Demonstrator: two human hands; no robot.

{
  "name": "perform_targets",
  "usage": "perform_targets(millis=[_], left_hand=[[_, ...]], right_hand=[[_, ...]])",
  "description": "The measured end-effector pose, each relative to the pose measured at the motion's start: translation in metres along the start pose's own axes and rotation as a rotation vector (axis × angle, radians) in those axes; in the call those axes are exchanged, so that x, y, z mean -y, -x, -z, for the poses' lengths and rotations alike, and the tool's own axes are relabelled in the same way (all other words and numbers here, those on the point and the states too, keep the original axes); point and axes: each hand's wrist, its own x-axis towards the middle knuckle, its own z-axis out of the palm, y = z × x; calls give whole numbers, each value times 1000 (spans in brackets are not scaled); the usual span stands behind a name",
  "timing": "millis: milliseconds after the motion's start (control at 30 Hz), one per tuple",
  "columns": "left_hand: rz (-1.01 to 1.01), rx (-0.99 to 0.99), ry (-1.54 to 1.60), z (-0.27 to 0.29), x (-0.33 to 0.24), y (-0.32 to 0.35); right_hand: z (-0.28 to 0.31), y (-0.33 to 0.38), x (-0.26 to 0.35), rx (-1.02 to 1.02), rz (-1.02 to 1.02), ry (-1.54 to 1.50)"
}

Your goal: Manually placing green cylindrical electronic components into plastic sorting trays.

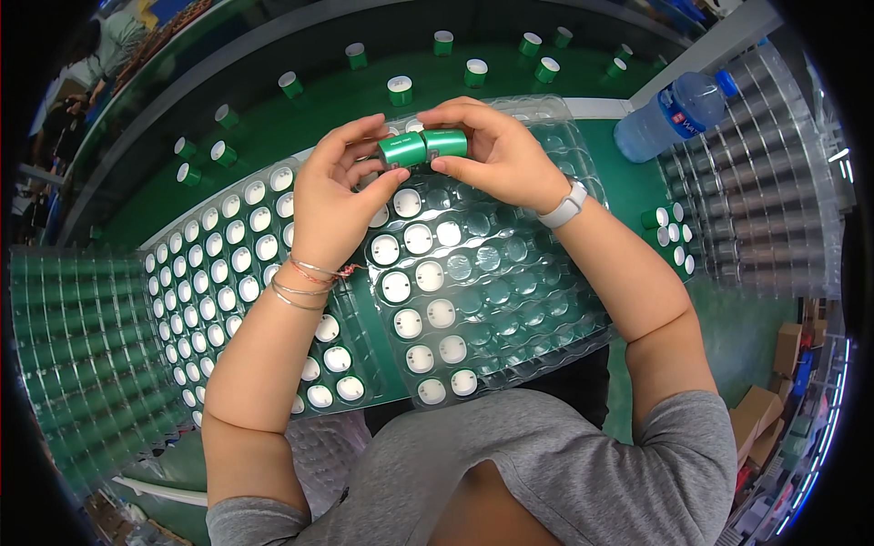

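Above the far edge of a clear plastic tray, my two hands hold small green cylinders end to end. Thumb and fingers of my left hand close on the left green cylinder. My right hand pinches the right green cylinder between thumb and fingers. The cylinders lie on their sides, their ends meeting or nearly so; printing shows on their curved sides. Beneath them, the tray carries white-topped cylinders in its left columns, with bare round pockets to the right. My left forearm partly covers another tray, filled with white-topped cylinders.
Beyond the trays, several green cylinders stand spaced along a dark green surface. A blue-capped water bottle stands at the right, near a small cluster of cylinders. Clear empty trays lean at the far right and far left.
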Motion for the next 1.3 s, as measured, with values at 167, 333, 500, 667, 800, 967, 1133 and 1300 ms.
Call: perform_targets(millis=[167, 333, 500, 667, 800, 967, 1133, 1300], left_hand=[[55, 59, -1, 4, 0, 0], [-6, 19, -47, 1, -1, 1], [24, -30, 21, -1, -5, 2], [-100, 87, -295, -2, -4, 4], [-183, 89, -391, -1, -3, 3], [-181, 52, -352, -1, -2, 4], [-153, 61, -291, 0, -3, 4], [-76, 64, -200, -2, -7, 6]], right_hand=[[1, 1, 3, 70, -56, 145], [3, 3, 1, 64, -90, 249], [5, -1, -1, 32, 13, 222], [3, -1, -2, 98, 82, 147], [-4, 1, -1, 66, 13, 68], [-4, 2, 2, 58, -5, 80], [-5, 1, 7, 53, -22, 46], [-4, 2, 3, 64, -4, -7]])
